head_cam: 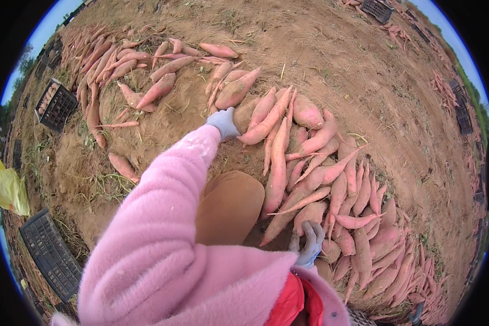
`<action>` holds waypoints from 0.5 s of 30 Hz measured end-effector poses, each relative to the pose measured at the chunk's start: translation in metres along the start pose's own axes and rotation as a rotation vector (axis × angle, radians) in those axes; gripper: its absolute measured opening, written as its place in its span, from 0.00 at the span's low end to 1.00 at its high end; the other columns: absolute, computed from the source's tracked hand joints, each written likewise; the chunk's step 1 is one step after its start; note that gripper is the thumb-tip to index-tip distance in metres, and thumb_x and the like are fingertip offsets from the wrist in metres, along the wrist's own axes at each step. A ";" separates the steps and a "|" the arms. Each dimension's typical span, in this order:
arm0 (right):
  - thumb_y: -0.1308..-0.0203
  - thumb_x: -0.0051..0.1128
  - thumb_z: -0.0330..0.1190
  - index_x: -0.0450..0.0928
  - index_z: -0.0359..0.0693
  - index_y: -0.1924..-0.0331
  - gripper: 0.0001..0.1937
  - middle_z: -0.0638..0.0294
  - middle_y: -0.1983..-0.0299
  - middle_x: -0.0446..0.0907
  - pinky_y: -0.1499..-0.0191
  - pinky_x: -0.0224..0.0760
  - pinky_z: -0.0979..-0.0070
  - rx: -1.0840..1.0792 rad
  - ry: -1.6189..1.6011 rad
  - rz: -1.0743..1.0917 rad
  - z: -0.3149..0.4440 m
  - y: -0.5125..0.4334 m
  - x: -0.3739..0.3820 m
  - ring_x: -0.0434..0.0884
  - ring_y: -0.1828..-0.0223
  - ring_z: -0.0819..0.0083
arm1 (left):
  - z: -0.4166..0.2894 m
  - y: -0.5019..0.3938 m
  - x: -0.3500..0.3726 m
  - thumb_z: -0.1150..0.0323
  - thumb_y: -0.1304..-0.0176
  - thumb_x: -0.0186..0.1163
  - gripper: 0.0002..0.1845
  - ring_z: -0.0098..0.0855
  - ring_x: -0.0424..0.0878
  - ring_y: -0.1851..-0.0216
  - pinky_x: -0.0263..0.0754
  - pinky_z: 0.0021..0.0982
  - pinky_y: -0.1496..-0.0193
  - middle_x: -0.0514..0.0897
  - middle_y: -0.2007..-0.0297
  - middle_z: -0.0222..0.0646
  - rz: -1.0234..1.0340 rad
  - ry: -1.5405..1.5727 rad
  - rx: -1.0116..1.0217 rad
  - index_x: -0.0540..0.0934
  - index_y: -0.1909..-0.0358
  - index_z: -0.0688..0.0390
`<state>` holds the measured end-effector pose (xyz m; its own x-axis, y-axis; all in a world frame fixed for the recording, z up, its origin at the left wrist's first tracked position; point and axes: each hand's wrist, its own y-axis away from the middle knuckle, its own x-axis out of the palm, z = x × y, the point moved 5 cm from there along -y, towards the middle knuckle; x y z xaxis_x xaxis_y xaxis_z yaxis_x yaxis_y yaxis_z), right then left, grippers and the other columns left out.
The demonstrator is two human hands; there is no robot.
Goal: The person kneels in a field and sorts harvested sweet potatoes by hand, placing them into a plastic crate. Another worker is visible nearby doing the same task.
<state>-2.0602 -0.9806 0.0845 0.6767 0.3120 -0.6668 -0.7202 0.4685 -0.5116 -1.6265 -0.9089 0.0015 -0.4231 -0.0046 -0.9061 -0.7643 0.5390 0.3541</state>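
My left hand (223, 123), in a pale glove, reaches forward to the near end of a brownish sweet potato (245, 115). Its thumb and fingers lie on either side of that end; part of the grip is hidden. Close to my body, my right hand (309, 243), also gloved, has its fingers apart and bent. Their tips are at a sweet potato (311, 215) low in the heap. Long pink sweet potatoes (278, 171) lie piled between and beyond my hands, with soil on many of them.
My bent knee (230, 203) is left of the heap. More sweet potatoes (102, 57) lie in a row at upper left. A filled black crate (59, 108), another black crate (51, 254) and a yellow bag (10, 189) are on the left. Vines (112, 185) litter the soil.
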 end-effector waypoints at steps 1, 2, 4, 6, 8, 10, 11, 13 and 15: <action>0.53 0.61 0.27 0.75 0.36 0.47 0.25 0.49 0.50 0.77 0.47 0.71 0.59 0.032 0.002 -0.021 -0.005 0.003 -0.001 0.77 0.51 0.50 | 0.004 -0.004 -0.002 0.45 0.63 0.72 0.51 0.48 0.78 0.42 0.72 0.43 0.39 0.81 0.46 0.51 0.021 -0.006 0.036 0.68 0.35 0.57; 0.53 0.61 0.28 0.74 0.36 0.46 0.25 0.48 0.49 0.76 0.46 0.71 0.59 0.058 0.010 0.003 -0.009 0.005 -0.001 0.76 0.49 0.49 | 0.008 -0.009 -0.003 0.44 0.67 0.74 0.52 0.47 0.79 0.43 0.72 0.42 0.39 0.81 0.46 0.51 0.025 0.049 0.063 0.70 0.36 0.58; 0.52 0.62 0.30 0.73 0.36 0.44 0.27 0.47 0.47 0.75 0.44 0.70 0.58 0.089 0.006 0.046 -0.016 0.010 -0.001 0.75 0.47 0.47 | 0.020 -0.014 -0.005 0.44 0.67 0.75 0.53 0.46 0.80 0.44 0.71 0.40 0.38 0.82 0.47 0.50 0.082 0.180 0.068 0.70 0.36 0.59; 0.52 0.62 0.32 0.72 0.35 0.43 0.28 0.46 0.45 0.74 0.42 0.69 0.58 0.089 -0.005 0.077 -0.019 0.012 -0.001 0.74 0.45 0.47 | 0.028 -0.012 -0.002 0.44 0.67 0.75 0.55 0.45 0.79 0.42 0.70 0.39 0.37 0.81 0.45 0.51 0.198 0.314 0.055 0.69 0.34 0.62; 0.51 0.63 0.33 0.72 0.35 0.43 0.28 0.46 0.44 0.74 0.41 0.69 0.58 0.085 0.000 0.074 -0.016 0.010 -0.003 0.74 0.44 0.47 | 0.025 -0.008 -0.005 0.44 0.66 0.75 0.56 0.46 0.77 0.41 0.70 0.39 0.37 0.79 0.43 0.52 0.120 0.275 0.110 0.67 0.34 0.63; 0.51 0.63 0.32 0.73 0.35 0.44 0.27 0.46 0.44 0.74 0.41 0.70 0.58 0.120 -0.008 0.078 -0.009 0.005 -0.003 0.75 0.44 0.48 | 0.018 -0.007 -0.001 0.45 0.64 0.74 0.57 0.49 0.75 0.39 0.69 0.39 0.36 0.75 0.40 0.55 0.094 0.124 0.113 0.64 0.32 0.64; 0.51 0.64 0.31 0.73 0.36 0.44 0.27 0.46 0.43 0.74 0.42 0.70 0.59 0.135 -0.021 0.061 -0.005 0.001 -0.006 0.75 0.44 0.48 | 0.011 -0.010 0.002 0.47 0.63 0.74 0.57 0.51 0.74 0.39 0.68 0.39 0.35 0.74 0.40 0.57 0.085 0.101 0.138 0.62 0.31 0.64; 0.52 0.63 0.26 0.75 0.37 0.45 0.25 0.46 0.44 0.75 0.44 0.72 0.58 0.194 0.078 0.060 0.008 -0.005 -0.008 0.77 0.46 0.48 | 0.002 -0.018 0.009 0.49 0.65 0.74 0.58 0.51 0.74 0.38 0.68 0.40 0.35 0.74 0.40 0.59 0.004 0.215 0.146 0.61 0.31 0.66; 0.52 0.62 0.24 0.75 0.37 0.45 0.25 0.46 0.44 0.75 0.45 0.73 0.59 0.185 0.129 0.012 0.022 -0.014 -0.013 0.78 0.47 0.48 | 0.000 -0.030 0.011 0.50 0.71 0.77 0.60 0.50 0.75 0.39 0.70 0.39 0.36 0.76 0.42 0.56 -0.042 0.275 0.171 0.63 0.33 0.68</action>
<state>-2.0554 -0.9728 0.1125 0.6343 0.2156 -0.7424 -0.6799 0.6128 -0.4029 -1.6083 -0.9252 -0.0195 -0.5264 -0.2446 -0.8143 -0.7009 0.6669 0.2528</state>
